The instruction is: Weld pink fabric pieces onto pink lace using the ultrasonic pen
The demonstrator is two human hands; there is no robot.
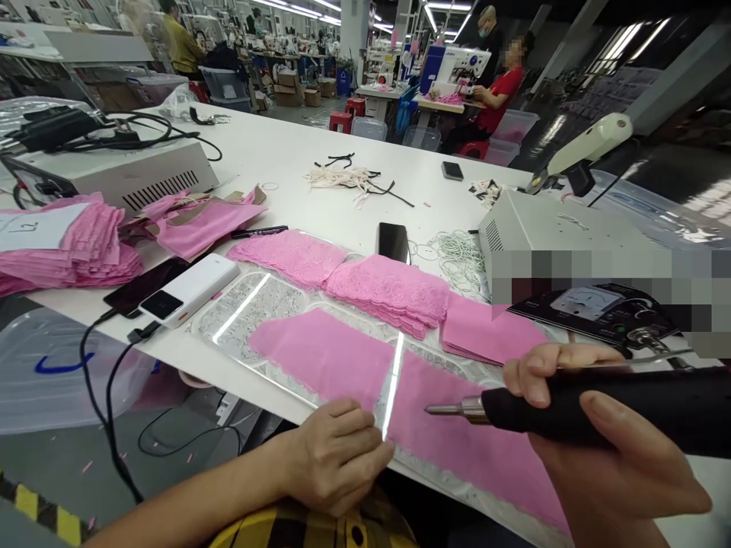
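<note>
My right hand is wrapped around a black pen-like handpiece with a pointed metal tip. That tip points left, over a pink fabric piece. Near the table's front edge, my left hand is closed with its fingers curled; whatever it grips is hidden. It lies beside a second pink fabric piece. Both pieces are on a clear patterned plastic template with white strips. Behind them sit a stack of pink lace, another lace pile and a plain pink stack.
A control box with a dial stands at right. At left are a white power bank with cables, a pink bundle and a grey box. A phone, loose threads and fabric strips lie farther back. Other people work beyond.
</note>
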